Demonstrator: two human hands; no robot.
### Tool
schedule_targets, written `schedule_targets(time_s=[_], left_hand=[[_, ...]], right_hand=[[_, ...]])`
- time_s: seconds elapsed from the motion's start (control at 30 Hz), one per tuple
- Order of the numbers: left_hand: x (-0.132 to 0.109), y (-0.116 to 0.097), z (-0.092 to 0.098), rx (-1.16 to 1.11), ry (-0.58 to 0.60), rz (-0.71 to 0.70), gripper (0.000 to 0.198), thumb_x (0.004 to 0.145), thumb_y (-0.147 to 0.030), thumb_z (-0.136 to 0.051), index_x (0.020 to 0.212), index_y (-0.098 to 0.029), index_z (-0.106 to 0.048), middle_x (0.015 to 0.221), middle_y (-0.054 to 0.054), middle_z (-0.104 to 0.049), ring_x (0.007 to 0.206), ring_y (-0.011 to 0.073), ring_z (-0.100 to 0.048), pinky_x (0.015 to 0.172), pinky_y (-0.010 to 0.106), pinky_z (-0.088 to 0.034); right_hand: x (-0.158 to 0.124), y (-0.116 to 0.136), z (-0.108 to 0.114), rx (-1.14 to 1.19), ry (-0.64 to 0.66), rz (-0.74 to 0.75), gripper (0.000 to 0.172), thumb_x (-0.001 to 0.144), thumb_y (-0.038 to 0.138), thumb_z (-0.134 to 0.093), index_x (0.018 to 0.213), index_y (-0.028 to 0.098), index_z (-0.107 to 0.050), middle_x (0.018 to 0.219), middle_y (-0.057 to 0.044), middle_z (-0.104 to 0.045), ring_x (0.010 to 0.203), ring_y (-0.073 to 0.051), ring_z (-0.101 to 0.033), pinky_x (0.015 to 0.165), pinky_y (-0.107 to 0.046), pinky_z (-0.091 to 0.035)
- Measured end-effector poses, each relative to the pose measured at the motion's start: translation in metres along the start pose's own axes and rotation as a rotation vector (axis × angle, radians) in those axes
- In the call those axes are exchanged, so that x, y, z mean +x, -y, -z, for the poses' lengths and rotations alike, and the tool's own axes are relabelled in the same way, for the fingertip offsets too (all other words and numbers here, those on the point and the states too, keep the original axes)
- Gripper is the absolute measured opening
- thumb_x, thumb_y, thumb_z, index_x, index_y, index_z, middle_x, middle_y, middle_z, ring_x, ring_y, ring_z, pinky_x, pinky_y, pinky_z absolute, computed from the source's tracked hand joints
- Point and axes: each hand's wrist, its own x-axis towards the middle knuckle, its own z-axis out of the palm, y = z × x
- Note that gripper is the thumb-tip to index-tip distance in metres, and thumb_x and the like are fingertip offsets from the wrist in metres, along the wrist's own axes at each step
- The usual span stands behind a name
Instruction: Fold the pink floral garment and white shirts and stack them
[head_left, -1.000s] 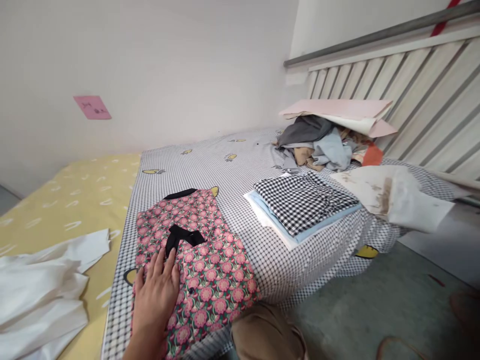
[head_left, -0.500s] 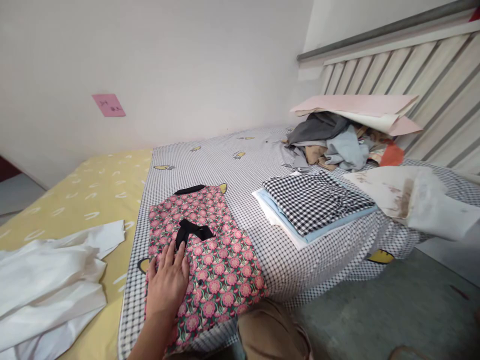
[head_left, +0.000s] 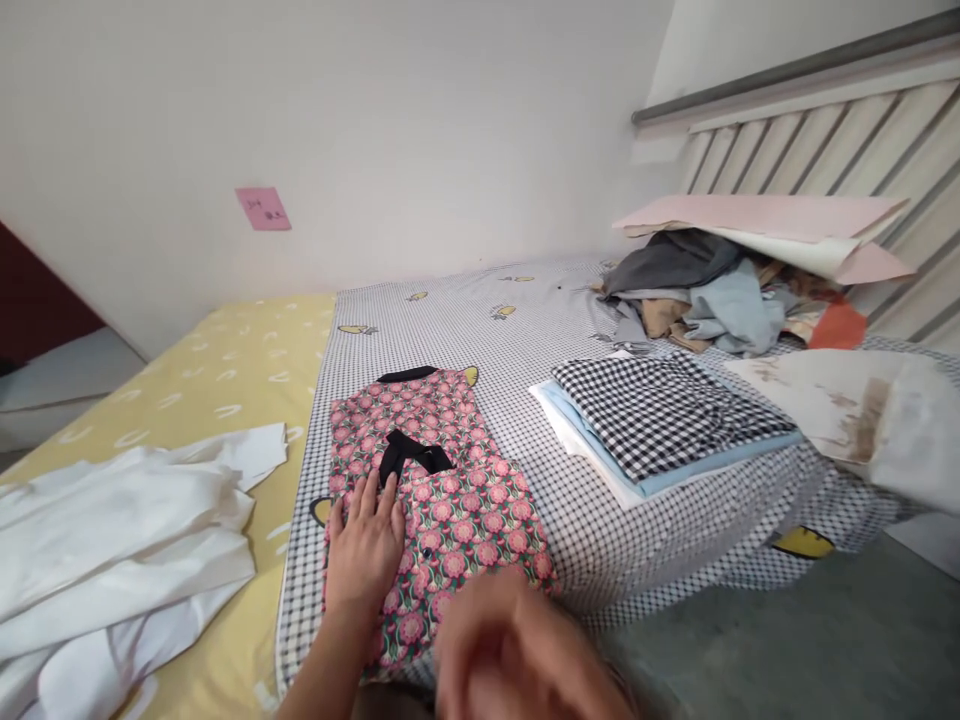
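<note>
A pink floral shirt [head_left: 480,515] with black collar trim and dark buttons lies folded on the checked bedsheet [head_left: 420,335]. My left hand [head_left: 367,540] rests flat on its left side, fingers spread and fingertips close to the black collar piece [head_left: 409,452]. Above the shirt's near edge is my right hand [head_left: 510,640], blurred by motion. Its fingers look bent, but whether anything is in them does not show. Right of the shirt sits a folded stack with a black-and-white gingham cloth [head_left: 667,415] on top and light blue and white cloth beneath.
A crumpled white garment [head_left: 142,540] lies on the yellow sheet [head_left: 247,375] at left. By the slatted headboard [head_left: 817,150] is a heap of clothes [head_left: 675,265] under a pink sheet [head_left: 757,215]. A stained white bag-like item [head_left: 840,400] lies at the right edge.
My right hand has come into view over the shirt's near edge. The left hand stays on the shirt. The view has turned slightly left.
</note>
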Motion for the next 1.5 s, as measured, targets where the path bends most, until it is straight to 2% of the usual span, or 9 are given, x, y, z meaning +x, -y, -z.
schedule_targets(time_s=[0.13,0.2,0.37,0.5,0.8,1.07,1.2,1.33,1.5], left_hand=[[-0.001,0.0,-0.003,-0.037,-0.028,0.028,0.052,0.1,-0.031,-0.032,0.144,-0.017,-0.055,0.155,0.017,-0.049,0.141,0.0332,-0.05,0.117,0.06,-0.035],[-0.001,0.001,-0.005,-0.03,-0.028,0.032,0.051,0.1,-0.031,-0.032,0.144,-0.018,-0.055,0.154,0.016,-0.05,0.141,0.0322,-0.05,0.117,0.059,-0.036],[-0.001,0.0,-0.008,0.001,-0.034,0.042,0.051,0.101,-0.032,-0.032,0.143,-0.02,-0.056,0.155,0.014,-0.05,0.141,0.0312,-0.05,0.116,0.057,-0.037],[-0.002,0.0,-0.005,-0.011,-0.032,0.043,0.05,0.101,-0.031,-0.032,0.143,-0.018,-0.057,0.154,0.014,-0.051,0.142,0.031,-0.049,0.116,0.056,-0.037],[-0.005,-0.004,0.004,-0.02,-0.073,0.104,0.048,0.102,-0.032,-0.034,0.139,-0.016,-0.06,0.148,0.017,-0.058,0.138,0.0331,-0.052,0.114,0.055,-0.041],[-0.006,-0.005,0.003,-0.016,-0.087,0.101,0.046,0.1,-0.027,-0.038,0.137,-0.016,-0.061,0.146,0.019,-0.059,0.136,0.0326,-0.054,0.112,0.054,-0.043],[-0.005,-0.007,0.006,-0.042,-0.084,0.126,0.045,0.099,-0.026,-0.04,0.137,-0.017,-0.062,0.144,0.018,-0.061,0.135,0.0329,-0.055,0.112,0.055,-0.043],[-0.006,-0.009,0.009,-0.057,-0.051,0.135,0.046,0.099,-0.026,-0.039,0.139,-0.018,-0.061,0.146,0.017,-0.059,0.136,0.0322,-0.054,0.114,0.054,-0.042],[-0.004,-0.01,0.011,-0.149,0.044,0.189,0.05,0.1,-0.028,-0.035,0.146,-0.02,-0.054,0.154,0.016,-0.052,0.146,0.0318,-0.043,0.121,0.056,-0.032]], right_hand=[[0.041,-0.052,0.06,-0.265,-0.539,-0.211,0.041,0.095,0.048,-0.048,0.13,0.028,-0.054,0.115,-0.009,-0.061,0.09,-0.022,-0.062,0.081,-0.041,-0.058],[0.053,-0.084,0.085,-0.456,-0.64,-0.277,0.057,0.084,0.053,-0.057,0.133,0.023,-0.054,0.119,-0.013,-0.06,0.089,-0.025,-0.062,0.082,-0.044,-0.057],[0.067,-0.133,0.101,-0.744,-0.465,-0.337,0.046,0.076,0.054,-0.064,0.113,0.027,-0.064,0.102,-0.008,-0.069,0.096,-0.03,-0.063,0.089,-0.047,-0.05],[0.074,-0.132,0.094,-0.835,-0.438,-0.319,0.027,0.081,0.051,-0.058,0.074,0.025,-0.056,0.081,-0.004,-0.066,0.082,-0.026,-0.06,0.075,-0.038,-0.047],[0.088,-0.133,0.095,-0.895,-0.427,-0.291,0.04,0.092,0.054,-0.048,0.066,0.024,-0.053,0.066,-0.002,-0.059,0.072,-0.022,-0.055,0.07,-0.032,-0.039],[0.091,-0.117,0.088,-1.159,-0.583,-0.08,0.04,0.101,0.039,-0.04,0.131,0.023,-0.061,0.128,-0.014,-0.065,0.118,-0.033,-0.057,0.096,-0.051,-0.041],[0.095,-0.102,0.057,-1.275,-0.309,0.127,0.044,0.105,0.039,-0.036,0.146,0.037,-0.051,0.15,-0.005,-0.053,0.14,-0.032,-0.041,0.113,-0.061,-0.029],[0.101,-0.119,0.033,-1.344,0.055,-0.019,0.046,0.105,0.049,-0.031,0.149,0.046,-0.046,0.158,0.001,-0.047,0.145,-0.036,-0.036,0.111,-0.07,-0.029],[0.099,-0.144,0.032,-1.384,0.13,-0.067,0.049,0.104,0.056,-0.029,0.151,0.049,-0.042,0.162,0.003,-0.04,0.149,-0.037,-0.03,0.115,-0.07,-0.024]])
